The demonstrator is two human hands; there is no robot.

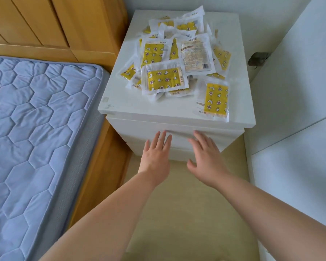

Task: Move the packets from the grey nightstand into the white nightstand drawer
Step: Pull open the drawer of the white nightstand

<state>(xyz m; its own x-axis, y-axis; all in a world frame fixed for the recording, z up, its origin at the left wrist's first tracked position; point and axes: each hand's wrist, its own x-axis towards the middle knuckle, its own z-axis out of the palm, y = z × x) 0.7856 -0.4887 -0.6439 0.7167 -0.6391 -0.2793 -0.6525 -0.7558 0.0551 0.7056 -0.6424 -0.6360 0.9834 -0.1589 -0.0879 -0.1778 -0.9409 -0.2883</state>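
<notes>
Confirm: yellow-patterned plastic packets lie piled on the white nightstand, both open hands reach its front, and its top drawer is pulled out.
Wrong: the head view shows the white top drawer closed. The yellow-patterned plastic packets do lie piled on the white nightstand, and the open left hand and right hand reach its front.

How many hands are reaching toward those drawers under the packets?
2. The left hand is at the drawer fronts, left of centre; the right hand is beside it to the right. Both have straight fingers and hold nothing.
</notes>
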